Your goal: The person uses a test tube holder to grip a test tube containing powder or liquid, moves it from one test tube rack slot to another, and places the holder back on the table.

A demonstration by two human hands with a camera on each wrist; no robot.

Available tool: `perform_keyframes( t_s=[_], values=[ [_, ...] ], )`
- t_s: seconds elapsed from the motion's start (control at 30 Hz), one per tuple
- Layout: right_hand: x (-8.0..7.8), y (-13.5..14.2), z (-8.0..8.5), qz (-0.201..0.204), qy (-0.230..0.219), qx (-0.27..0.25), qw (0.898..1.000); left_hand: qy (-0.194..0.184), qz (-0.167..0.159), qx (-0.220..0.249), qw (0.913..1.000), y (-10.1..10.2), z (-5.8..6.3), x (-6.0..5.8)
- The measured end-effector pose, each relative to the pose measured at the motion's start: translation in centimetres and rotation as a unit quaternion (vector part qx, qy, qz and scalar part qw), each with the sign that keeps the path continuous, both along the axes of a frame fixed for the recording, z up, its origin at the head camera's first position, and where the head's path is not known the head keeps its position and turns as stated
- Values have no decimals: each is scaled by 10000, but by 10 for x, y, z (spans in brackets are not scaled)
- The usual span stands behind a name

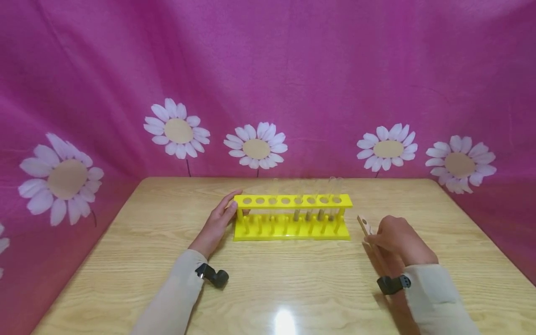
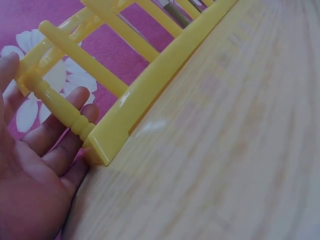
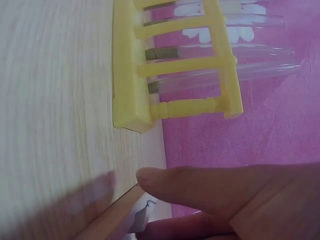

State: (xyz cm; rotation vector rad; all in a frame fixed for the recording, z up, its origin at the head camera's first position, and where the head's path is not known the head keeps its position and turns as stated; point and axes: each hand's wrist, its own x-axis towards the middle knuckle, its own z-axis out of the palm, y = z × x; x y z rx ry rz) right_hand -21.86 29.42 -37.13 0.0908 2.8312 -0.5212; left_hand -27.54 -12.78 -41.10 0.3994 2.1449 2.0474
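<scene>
A yellow test tube rack (image 1: 289, 236) stands upright on the table. Several clear glass test tubes (image 3: 250, 50) with dark grey stuff at their bottoms sit in its right half. My left hand (image 1: 217, 221) holds the rack's left end, thumb at the top rail (image 2: 25, 75) and fingers behind the end post (image 2: 60, 107). To the right of the rack, my right hand (image 1: 402, 239) pinches a wooden test tube clamp (image 1: 362, 224) between thumb and fingers. A bit of metal wire (image 3: 151, 202) shows on the clamp near the fingertips, and the hand covers part of it.
The wooden table (image 1: 268, 279) reaches back to a magenta cloth (image 1: 293, 70) with white daisies, which also hangs along both sides. A dark wrist strap (image 1: 212, 275) with a small camera sits on each sleeve. Light glares off the table's front.
</scene>
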Motion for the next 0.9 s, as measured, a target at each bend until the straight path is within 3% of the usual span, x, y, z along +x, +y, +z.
perform_keyframes(
  t_s=[0.27,0.5,0.67,0.9],
  values=[
    [0,0,1,-149,29,73,9999,54,136,43,9999,0,-20,-15],
    [3,-3,-1,-19,306,200,9993,94,224,10,9997,1,-23,-15],
    [3,-4,-2,-149,335,284,9989,84,233,0,9997,0,-23,-14],
    [3,0,-1,-175,236,-14,9996,51,207,-42,9998,-1,-22,-15]
  ],
)
